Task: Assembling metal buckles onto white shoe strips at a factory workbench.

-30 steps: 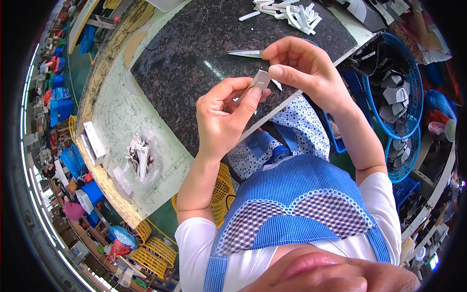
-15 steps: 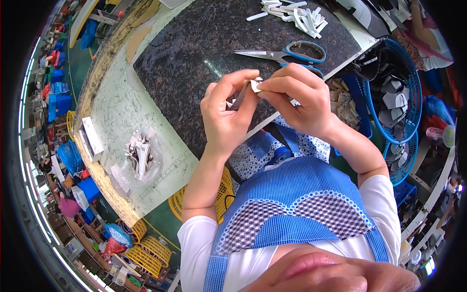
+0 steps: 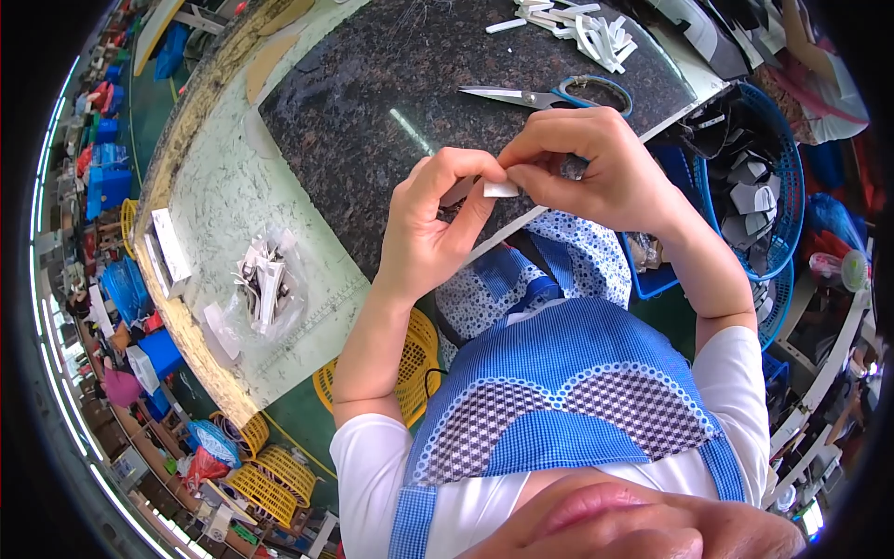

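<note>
Between my two hands, above the front edge of the dark stone slab, is a small white strip. My left hand pinches it between thumb and fingertips. My right hand meets it from the other side, thumb and forefinger closed at the strip's upper end. The fingers partly cover the piece, so its full shape is hidden. Just beyond my right hand lie blue-handled scissors, blades pointing left. A heap of white strips sits at the far side of the slab.
On the pale table to the left lies a clear plastic bag of white and dark strips. Blue baskets with grey and white scraps stand at the right. A yellow basket is below the table edge. Another person's arm shows at upper right.
My right hand has rolled, its knuckles rising, and the white strip has turned to lie flatter. Both hands stay together. The view has shifted slightly.
</note>
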Tool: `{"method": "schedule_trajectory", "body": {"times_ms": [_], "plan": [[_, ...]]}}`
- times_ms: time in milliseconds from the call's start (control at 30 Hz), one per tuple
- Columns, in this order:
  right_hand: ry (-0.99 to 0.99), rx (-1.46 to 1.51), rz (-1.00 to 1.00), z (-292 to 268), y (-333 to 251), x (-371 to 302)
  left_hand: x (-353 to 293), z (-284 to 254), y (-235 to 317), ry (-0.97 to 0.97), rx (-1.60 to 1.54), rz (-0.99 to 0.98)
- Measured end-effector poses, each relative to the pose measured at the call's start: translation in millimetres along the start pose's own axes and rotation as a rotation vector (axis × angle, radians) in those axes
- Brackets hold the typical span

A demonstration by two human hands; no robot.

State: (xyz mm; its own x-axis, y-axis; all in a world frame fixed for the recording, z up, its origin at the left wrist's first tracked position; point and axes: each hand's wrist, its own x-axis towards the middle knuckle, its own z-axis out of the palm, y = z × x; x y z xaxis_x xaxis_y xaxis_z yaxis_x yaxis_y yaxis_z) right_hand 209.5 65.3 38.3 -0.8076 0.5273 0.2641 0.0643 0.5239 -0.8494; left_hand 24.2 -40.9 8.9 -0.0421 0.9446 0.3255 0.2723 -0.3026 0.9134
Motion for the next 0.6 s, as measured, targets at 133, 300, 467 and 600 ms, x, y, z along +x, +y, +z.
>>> {"method": "schedule_trajectory", "body": {"times_ms": [133,300,467,600], "plan": [[-0.001,-0.126,-0.086,5,-1,2,-4,-6,-4,-0.103,0.133,0.015],[0.050,-0.087,0.017,6,0,0,-7,0,15,0.055,-0.485,-0.284],[0.167,-0.032,0.136,12,0,1,-15,-15,6,-0.157,-0.368,-0.337],[0.193,0.043,0.141,28,1,4,-14,-15,9,-0.003,-0.528,-0.471]]}}
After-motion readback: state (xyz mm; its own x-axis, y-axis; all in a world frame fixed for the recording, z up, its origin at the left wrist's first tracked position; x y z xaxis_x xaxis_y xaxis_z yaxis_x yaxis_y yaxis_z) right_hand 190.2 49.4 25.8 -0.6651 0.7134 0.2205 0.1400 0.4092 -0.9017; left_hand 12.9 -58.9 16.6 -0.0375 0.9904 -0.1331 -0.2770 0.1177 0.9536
